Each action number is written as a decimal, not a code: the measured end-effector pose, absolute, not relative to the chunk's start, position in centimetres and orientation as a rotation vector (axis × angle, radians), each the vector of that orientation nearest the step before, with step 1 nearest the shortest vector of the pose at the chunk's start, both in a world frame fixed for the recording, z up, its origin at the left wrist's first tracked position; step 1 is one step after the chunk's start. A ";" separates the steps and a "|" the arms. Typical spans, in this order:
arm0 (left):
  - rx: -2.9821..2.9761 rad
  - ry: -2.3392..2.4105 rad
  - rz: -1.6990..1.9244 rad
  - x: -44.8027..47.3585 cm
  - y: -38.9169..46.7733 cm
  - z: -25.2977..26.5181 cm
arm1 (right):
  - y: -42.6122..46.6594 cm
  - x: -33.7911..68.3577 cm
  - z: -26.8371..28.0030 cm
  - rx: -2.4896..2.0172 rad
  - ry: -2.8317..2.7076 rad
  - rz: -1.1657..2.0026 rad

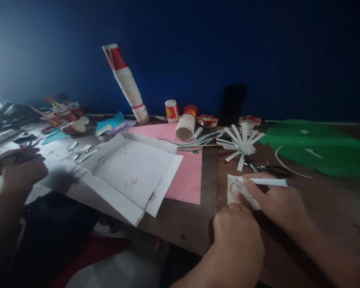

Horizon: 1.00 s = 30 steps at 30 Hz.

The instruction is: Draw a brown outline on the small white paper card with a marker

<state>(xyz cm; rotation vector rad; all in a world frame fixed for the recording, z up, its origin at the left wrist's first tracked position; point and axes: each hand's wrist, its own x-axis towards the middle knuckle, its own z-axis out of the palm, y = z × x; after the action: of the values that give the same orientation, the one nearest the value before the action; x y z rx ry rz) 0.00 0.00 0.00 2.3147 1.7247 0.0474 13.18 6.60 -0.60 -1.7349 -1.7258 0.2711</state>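
A small white piece of paper (232,185) with brown drawn lines lies on the brown table. My left hand (238,236) is closed, its fingertips pressing the paper's lower edge against the tabletop. Pinched in my right hand (283,204) is a white marker (273,182), its tip over the paper; whether it touches is hidden by my fingers. Just beyond my right hand lie dark-handled scissors (249,161), their blades across a white paper cutout (243,146) with several strips radiating outward.
A white cardboard tray (138,160) rests partly over pink paper (192,184). Behind stand a tall leaning stack of paper cups (127,86) and another cup (172,111). Green paper (321,148) lies at right. At left, another person's hands (24,168) hold scissors.
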 end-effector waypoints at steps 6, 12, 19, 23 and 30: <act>2.298 1.702 0.009 0.0 0.0 0.0 | 6.8 13.1 -0.4 -1.729 -1.737 0.284; 2.304 1.705 0.011 -0.1 0.0 0.2 | 6.9 13.3 -0.7 -1.764 -1.705 0.313; 2.261 1.691 -0.044 0.1 0.3 0.4 | 6.9 13.3 -0.8 -1.737 -1.712 0.314; 2.272 1.688 -0.055 0.1 0.4 0.2 | 6.9 13.3 -0.7 -1.710 -1.715 0.314; 2.295 1.710 -0.017 0.1 0.1 -0.1 | 7.0 13.5 -1.0 -1.683 -1.750 0.274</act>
<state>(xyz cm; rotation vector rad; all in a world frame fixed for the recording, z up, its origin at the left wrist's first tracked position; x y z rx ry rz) 0.14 0.14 -0.15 2.2952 1.7104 -0.0166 13.52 6.98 -0.98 -1.6831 -1.7502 0.2743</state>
